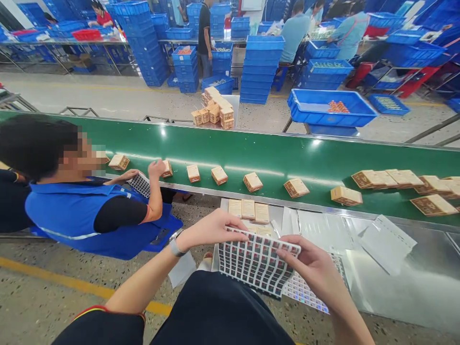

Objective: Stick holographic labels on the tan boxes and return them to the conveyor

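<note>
Between my hands hangs a sheet of small dark stickers with white gaps, bowed toward me. My left hand pinches its top left edge between thumb and fingers. At the top right corner, my right hand grips the same sheet with the thumb on its near face. Just beyond it, several small cream-and-brown boxes sit on the metal side table. Another sheet of shiny stickers lies partly hidden under my right hand.
A green conveyor belt runs across, carrying a row of boxes and a cluster at right. White paper sheets lie on the side table. A seated co-worker at left holds a similar sheet. Blue crates stand beyond the belt.
</note>
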Demonstrator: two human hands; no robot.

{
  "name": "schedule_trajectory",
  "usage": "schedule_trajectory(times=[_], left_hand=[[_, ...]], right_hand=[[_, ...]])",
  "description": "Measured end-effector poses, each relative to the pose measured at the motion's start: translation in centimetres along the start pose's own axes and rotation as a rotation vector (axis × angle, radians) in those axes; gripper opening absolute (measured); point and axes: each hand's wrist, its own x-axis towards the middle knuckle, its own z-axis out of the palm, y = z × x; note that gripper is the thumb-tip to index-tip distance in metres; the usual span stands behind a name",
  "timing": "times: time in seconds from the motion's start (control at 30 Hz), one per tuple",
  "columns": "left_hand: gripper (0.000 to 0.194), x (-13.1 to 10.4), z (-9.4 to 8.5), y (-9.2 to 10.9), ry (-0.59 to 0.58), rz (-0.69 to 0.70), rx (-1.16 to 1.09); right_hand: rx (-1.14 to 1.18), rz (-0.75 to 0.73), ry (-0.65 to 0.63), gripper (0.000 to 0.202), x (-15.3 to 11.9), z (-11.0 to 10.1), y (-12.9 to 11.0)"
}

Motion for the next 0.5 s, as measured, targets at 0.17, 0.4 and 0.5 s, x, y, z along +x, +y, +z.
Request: schedule_trajectory(times=[0.17,0.4,0.5], left_hand=[[0.022,-0.3,1.4,1.3,0.077,0.003,0.307],[0.009,0.0,6.5,2.3,0.281,0.02,0.299],[0.008,-0.2,6.9,1.6,0.224,-0.033,0.289]], right_hand=[[-0.062,-0.036,0.029,0.04,-0.2,1.2,-0.4],[-0.124,-0.057,-0.071,0.042,-0.4,1.7,0.4],[-0.127,-0.067,-0.111,0.036,-0.5,0.8,0.5]])
